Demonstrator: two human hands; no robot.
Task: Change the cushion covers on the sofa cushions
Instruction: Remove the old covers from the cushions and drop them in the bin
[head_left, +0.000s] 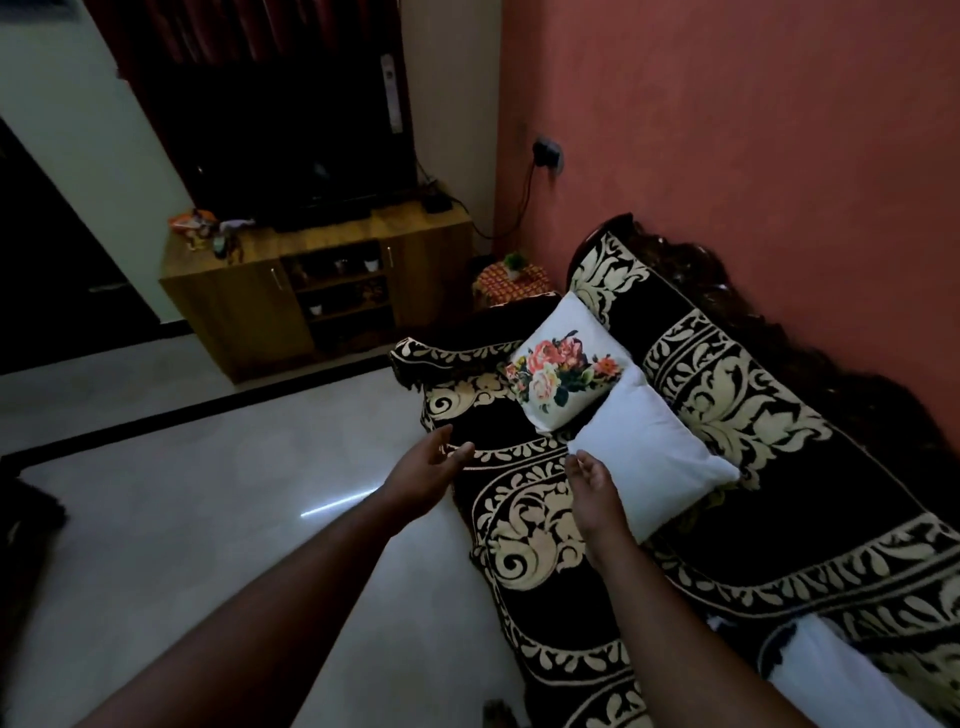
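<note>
While outstretched over the sofa (727, 519), both hands empty: left hand (431, 475), right hand (597, 491), fingers loosely spread.

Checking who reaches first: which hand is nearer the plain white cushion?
Right. The right hand is beside the plain white cushion, at its near corner; the left hand hangs open farther left, over the sofa's edge.

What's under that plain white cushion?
The plain white cushion lies on the sofa's black-and-cream patterned throw, its upper corner touching the floral cushion. Anything beneath it is hidden.

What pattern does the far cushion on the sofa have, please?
A floral bouquet print on white, on the far cushion, head view.
</note>
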